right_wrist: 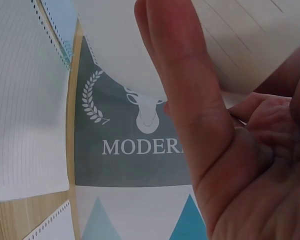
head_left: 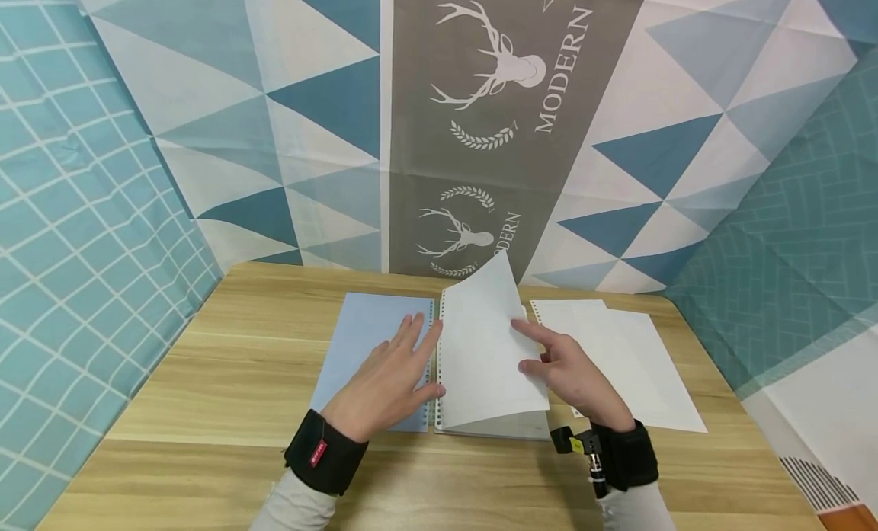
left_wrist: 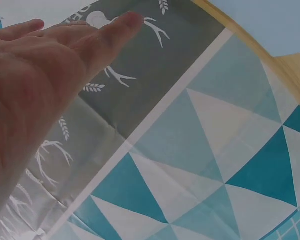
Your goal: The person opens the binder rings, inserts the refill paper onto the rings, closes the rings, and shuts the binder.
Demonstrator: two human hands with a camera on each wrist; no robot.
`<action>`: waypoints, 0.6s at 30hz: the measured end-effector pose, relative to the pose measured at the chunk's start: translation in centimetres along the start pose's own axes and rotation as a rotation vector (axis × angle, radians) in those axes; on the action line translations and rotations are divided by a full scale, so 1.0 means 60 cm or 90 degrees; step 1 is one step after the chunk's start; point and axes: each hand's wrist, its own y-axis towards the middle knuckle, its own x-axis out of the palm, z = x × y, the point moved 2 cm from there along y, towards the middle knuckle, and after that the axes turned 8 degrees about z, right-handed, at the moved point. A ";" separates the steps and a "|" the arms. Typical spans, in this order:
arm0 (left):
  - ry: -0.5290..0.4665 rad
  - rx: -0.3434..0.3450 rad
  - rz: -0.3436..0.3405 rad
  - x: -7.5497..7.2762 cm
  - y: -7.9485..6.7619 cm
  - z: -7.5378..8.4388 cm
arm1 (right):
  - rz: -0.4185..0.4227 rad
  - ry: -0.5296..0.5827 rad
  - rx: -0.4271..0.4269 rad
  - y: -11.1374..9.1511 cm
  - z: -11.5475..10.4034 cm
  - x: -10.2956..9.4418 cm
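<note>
An open ring-bound notebook lies on the table, its blue cover (head_left: pixel 373 318) folded out to the left. On its right side a white page (head_left: pixel 480 348) is lifted and curved, with punched holes along the ring binding (head_left: pixel 437 409). My right hand (head_left: pixel 576 371) holds the page's free edge between thumb and fingers. Ruled lines show on the lifted page (right_wrist: pixel 260 25) in the right wrist view. My left hand (head_left: pixel 384 379) spreads its fingers over the cover, the index finger and thumb near the binding. Whether it touches the notebook I cannot tell.
Overlapping loose punched sheets (head_left: pixel 645 363) lie just right of the notebook. The wooden table (head_left: pixel 226 363) meets a patterned cloth (head_left: pixel 329 173) at the back, and tile-patterned cloth (head_left: pixel 75 211) hangs on the left.
</note>
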 end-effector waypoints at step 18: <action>-0.012 -0.019 -0.027 0.010 0.002 -0.001 | 0.020 -0.058 -0.017 0.005 -0.003 0.015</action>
